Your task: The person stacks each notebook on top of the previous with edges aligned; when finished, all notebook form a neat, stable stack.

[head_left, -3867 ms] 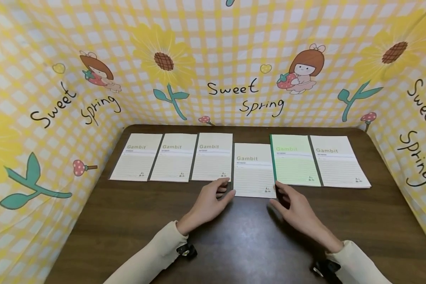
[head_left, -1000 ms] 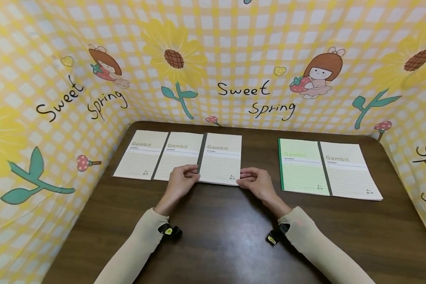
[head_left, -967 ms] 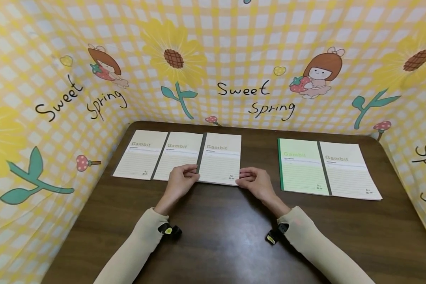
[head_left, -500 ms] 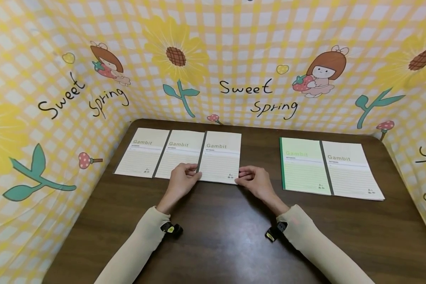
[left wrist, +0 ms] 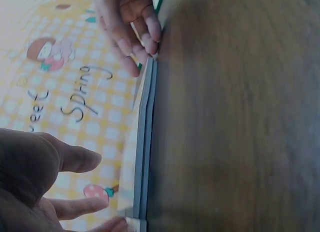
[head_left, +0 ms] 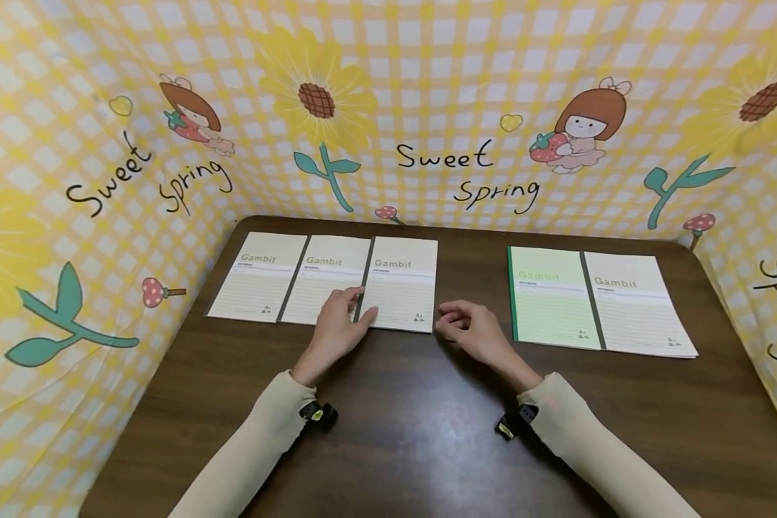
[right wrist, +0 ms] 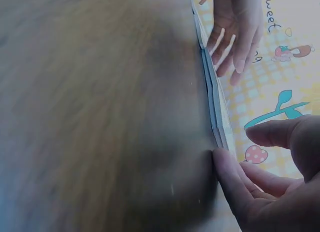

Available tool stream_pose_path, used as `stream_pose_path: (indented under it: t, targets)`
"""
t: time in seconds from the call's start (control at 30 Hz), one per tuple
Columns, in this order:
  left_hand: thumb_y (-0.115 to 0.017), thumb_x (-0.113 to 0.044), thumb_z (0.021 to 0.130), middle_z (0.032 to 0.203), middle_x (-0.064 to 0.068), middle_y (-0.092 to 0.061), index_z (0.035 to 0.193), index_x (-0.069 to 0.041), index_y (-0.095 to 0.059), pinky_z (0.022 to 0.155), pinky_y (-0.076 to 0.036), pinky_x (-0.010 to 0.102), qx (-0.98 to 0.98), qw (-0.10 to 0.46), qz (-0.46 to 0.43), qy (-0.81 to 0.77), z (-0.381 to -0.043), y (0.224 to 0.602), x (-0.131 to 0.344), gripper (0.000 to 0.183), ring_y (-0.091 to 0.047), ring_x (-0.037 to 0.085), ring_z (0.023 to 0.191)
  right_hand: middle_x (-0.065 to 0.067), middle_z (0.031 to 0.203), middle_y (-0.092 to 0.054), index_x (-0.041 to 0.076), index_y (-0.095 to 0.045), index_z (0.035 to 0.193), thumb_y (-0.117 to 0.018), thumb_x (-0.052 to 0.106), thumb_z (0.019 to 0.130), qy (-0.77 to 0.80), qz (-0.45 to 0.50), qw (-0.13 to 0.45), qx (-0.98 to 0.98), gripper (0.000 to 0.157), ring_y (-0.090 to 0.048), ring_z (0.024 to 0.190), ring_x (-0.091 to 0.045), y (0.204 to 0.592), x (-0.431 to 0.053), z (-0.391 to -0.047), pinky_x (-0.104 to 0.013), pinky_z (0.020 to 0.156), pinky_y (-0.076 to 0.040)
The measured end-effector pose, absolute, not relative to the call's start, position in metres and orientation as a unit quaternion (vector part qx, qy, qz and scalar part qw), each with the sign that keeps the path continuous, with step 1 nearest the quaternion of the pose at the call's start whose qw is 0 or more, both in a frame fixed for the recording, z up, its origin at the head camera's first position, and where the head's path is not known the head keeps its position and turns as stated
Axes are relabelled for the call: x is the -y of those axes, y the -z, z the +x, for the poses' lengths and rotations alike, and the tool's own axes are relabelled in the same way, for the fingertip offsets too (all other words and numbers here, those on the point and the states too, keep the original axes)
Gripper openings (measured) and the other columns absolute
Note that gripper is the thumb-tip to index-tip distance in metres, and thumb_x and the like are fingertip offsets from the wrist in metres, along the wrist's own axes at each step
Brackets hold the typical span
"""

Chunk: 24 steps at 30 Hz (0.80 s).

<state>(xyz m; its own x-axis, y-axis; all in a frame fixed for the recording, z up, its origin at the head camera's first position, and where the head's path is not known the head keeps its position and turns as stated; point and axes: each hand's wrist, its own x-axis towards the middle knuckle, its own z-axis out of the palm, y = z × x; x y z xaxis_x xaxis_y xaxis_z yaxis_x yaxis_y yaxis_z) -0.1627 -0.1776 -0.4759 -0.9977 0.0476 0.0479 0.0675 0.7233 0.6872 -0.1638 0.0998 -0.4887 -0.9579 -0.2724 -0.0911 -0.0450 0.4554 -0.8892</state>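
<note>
A white "Gambit" notebook [head_left: 401, 291] lies on the dark wooden table, third from the left in its row. Two layered edges [left wrist: 143, 142] show under its cover in the left wrist view, like one notebook upon another. My left hand [head_left: 338, 329] is at its lower left corner, thumb and fingers spread apart, fingertips over the seam with the second white notebook [head_left: 326, 277]. Just off the right edge, my right hand [head_left: 478, 334] has loosely bent fingers with nothing between them. In the right wrist view, its fingertips [right wrist: 224, 159] are close to the stack's end.
Another white notebook [head_left: 255, 277] lies at the far left. Across a gap of bare table [head_left: 473, 266], a green notebook [head_left: 550, 298] and a white notebook [head_left: 637, 306] lie side by side. A yellow checked cloth [head_left: 427, 86] encloses the table's back and sides.
The white notebook from the middle has been moved left onto the third one. Since half a second ago, both hands have loosened from its edges; the left thumb has lifted away.
</note>
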Motion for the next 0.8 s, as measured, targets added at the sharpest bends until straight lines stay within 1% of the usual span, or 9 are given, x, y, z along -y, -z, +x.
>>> stream_pose_path:
  t: [0.13,0.27,0.4,0.5,0.63,0.7,0.8]
  targets:
    - [-0.071,-0.027,0.099,0.136,0.029,-0.057,0.143,0.004,-0.058,0.107,-0.044,0.057,0.938,0.032,-0.066,0.339,-0.16,0.475,0.167,0.055,-0.053,0.045,0.127,-0.013,0.113,-0.077,0.004,-0.067,0.133,-0.07,0.019,0.1,0.485,-0.115,0.096,-0.861,0.037,-0.076,0.098,-0.024,0.486,-0.11,-0.157,-0.025,0.072,-0.058]
    - [-0.072,-0.027,0.099,0.144,0.029,-0.056,0.145,0.005,-0.056,0.118,-0.039,0.057,0.943,0.029,-0.113,0.312,-0.158,0.475,0.154,0.058,-0.048,0.045,0.138,-0.011,0.111,-0.077,0.004,-0.069,0.13,-0.071,0.017,0.1,0.462,-0.137,0.069,-0.874,0.033,-0.076,0.096,-0.023,0.485,-0.122,-0.149,-0.027,0.077,-0.058]
    - [-0.071,-0.028,0.1,0.154,0.028,-0.05,0.149,0.003,-0.053,0.126,-0.032,0.056,0.943,0.01,-0.17,0.286,-0.157,0.477,0.137,0.061,-0.042,0.043,0.148,-0.015,0.112,-0.076,0.0,-0.069,0.127,-0.07,0.01,0.099,0.436,-0.171,0.032,-0.883,0.03,-0.075,0.094,-0.024,0.485,-0.137,-0.141,-0.033,0.079,-0.062]
    - [-0.07,-0.03,0.101,0.161,0.027,-0.042,0.153,-0.001,-0.049,0.129,-0.027,0.055,0.939,-0.012,-0.213,0.268,-0.156,0.48,0.124,0.063,-0.035,0.043,0.154,-0.017,0.115,-0.074,-0.001,-0.069,0.127,-0.07,0.006,0.098,0.418,-0.181,0.017,-0.89,0.03,-0.075,0.096,-0.025,0.486,-0.151,-0.135,-0.035,0.08,-0.064]
    - [-0.07,-0.034,0.101,0.168,0.021,-0.033,0.159,-0.006,-0.041,0.131,-0.024,0.051,0.929,-0.043,-0.266,0.253,-0.158,0.483,0.105,0.07,-0.028,0.039,0.159,-0.017,0.117,-0.073,-0.001,-0.069,0.127,-0.071,0.005,0.097,0.4,-0.178,0.002,-0.899,0.03,-0.074,0.098,-0.027,0.488,-0.175,-0.128,-0.039,0.081,-0.065]
    - [-0.069,-0.035,0.101,0.17,0.019,-0.03,0.162,-0.008,-0.037,0.132,-0.024,0.05,0.923,-0.056,-0.294,0.241,-0.159,0.482,0.095,0.074,-0.025,0.038,0.16,-0.017,0.117,-0.072,0.0,-0.07,0.125,-0.072,0.005,0.097,0.389,-0.178,-0.014,-0.904,0.029,-0.074,0.098,-0.028,0.489,-0.187,-0.125,-0.041,0.082,-0.065]
    - [-0.067,-0.039,0.102,0.172,0.018,-0.026,0.165,-0.01,-0.031,0.132,-0.024,0.05,0.911,-0.072,-0.347,0.211,-0.16,0.479,0.08,0.078,-0.023,0.038,0.161,-0.017,0.113,-0.072,0.0,-0.071,0.122,-0.073,0.003,0.096,0.372,-0.177,-0.04,-0.91,0.027,-0.075,0.094,-0.029,0.489,-0.203,-0.117,-0.042,0.078,-0.065]
